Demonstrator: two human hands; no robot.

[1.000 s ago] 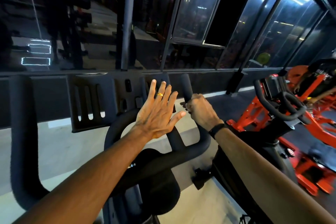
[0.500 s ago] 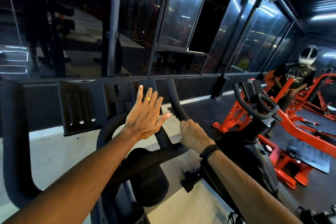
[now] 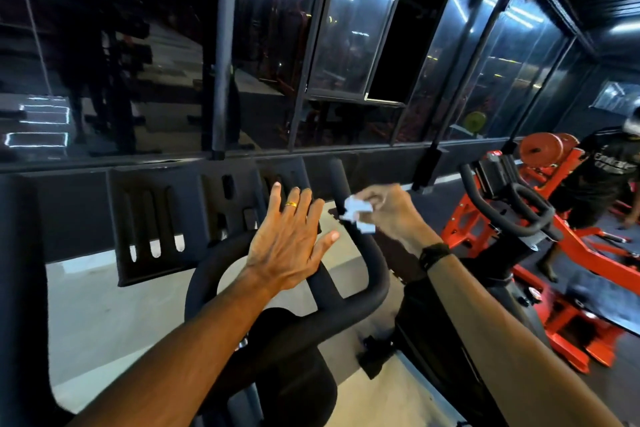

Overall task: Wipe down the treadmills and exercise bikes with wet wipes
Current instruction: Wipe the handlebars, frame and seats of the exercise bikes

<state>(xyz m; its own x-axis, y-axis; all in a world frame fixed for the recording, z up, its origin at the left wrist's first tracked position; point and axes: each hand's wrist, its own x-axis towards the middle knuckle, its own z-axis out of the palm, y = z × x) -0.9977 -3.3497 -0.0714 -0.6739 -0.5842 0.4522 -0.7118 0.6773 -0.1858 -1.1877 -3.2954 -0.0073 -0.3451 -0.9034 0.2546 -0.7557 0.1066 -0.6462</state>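
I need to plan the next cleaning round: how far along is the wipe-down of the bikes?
Nothing shown proves any bike finished. In hand: the right hand pinches a crumpled white wipe against the upright handlebar horn of the near bike, while the left hand rests open on the handlebar loop. Left: the next black bike stands untouched. No treadmill is in view.

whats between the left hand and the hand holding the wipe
In the head view, the bike's upright black handlebar grip stands between the open left hand and the right hand pinching the white wipe.
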